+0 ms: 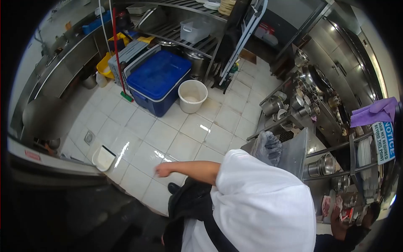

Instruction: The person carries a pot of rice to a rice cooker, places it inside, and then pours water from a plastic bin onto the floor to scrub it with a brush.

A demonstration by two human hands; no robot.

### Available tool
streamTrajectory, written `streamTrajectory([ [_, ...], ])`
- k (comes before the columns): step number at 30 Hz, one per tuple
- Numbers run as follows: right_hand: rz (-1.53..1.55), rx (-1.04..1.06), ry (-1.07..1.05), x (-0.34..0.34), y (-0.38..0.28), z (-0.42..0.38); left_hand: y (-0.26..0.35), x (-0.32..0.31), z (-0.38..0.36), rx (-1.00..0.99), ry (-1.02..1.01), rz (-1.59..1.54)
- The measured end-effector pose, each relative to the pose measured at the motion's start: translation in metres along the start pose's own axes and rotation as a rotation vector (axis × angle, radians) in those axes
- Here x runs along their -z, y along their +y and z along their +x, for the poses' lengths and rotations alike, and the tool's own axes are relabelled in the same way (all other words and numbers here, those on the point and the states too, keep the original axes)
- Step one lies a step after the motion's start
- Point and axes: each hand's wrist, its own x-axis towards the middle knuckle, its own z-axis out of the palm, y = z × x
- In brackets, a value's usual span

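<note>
My right hand (163, 169) hangs over the white tiled floor (140, 166) at the end of my bare forearm. Its fingers look loosely curled but are blurred, and I see no object in them. Just below it is a dark shoe (173, 187). My white T-shirt (268, 197) and a black apron (189, 197) fill the lower part of the view. A small patch of skin, seemingly my left hand (162, 240), shows low beside the apron; its fingers are hidden. A white dustpan-like tray (103, 158) lies on the floor to the left.
A blue cooler (159, 73) and a white bucket (192, 96) stand ahead, with a red-handled brush (115, 46) beside them. A folded stepladder (245, 38) leans behind. On the right are racks of metal pots (273, 105), a bagged bin (268, 147) and another person's arm (338, 227).
</note>
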Motion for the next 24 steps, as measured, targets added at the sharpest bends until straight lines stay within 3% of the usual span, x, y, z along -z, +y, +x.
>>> streamTrajectory([
  [1,-0.136,0.014,-0.024,-0.022,0.076,-0.002,0.036,0.004,0.029,-0.06,-0.018,0.025],
  [2,0.135,-0.531,0.124,0.002,0.078,-0.051,0.073,0.005,0.057,-0.119,-0.03,0.046],
  [3,0.093,-0.707,0.163,-0.006,0.132,-0.077,0.112,0.007,0.086,-0.179,-0.042,0.055],
  [4,0.04,-0.882,0.019,0.016,0.15,-0.109,0.148,0.007,0.114,-0.246,-0.057,0.056],
  [6,0.065,-1.206,0.08,0.056,0.173,-0.148,0.209,0.014,0.178,-0.421,-0.114,0.031],
  [7,0.121,-1.344,0.11,0.078,0.18,-0.152,0.257,-0.007,0.167,-0.28,0.066,-0.017],
  [8,0.189,-1.424,0.039,0.081,0.22,-0.139,0.281,-0.013,0.184,-0.282,0.081,-0.018],
  [10,0.021,-1.288,-0.019,0.116,0.249,-0.085,0.313,-0.029,0.211,-0.181,0.217,-0.099],
  [12,0.123,-1.117,-0.05,0.158,0.265,0.0,0.308,-0.029,0.238,-0.036,0.173,-0.176],
  [14,0.341,-1.25,0.049,0.23,0.233,0.122,0.303,-0.049,0.245,0.203,0.237,-0.088],
  [15,0.26,-1.15,-0.033,0.25,0.233,0.185,0.302,-0.057,0.237,0.339,0.234,-0.061],
  [16,0.336,-0.916,0.039,0.268,0.236,0.251,0.302,-0.067,0.229,0.349,0.317,-0.161],
  [18,0.397,-0.537,0.153,0.304,0.218,0.385,0.32,-0.083,0.232,0.499,0.189,-0.129],
  [22,0.418,-0.219,0.147,0.383,0.148,0.588,0.359,-0.105,0.28,0.325,0.095,0.009],
  [24,0.536,-0.163,0.051,0.44,0.087,0.644,0.396,-0.11,0.325,0.465,0.223,-0.368],
])
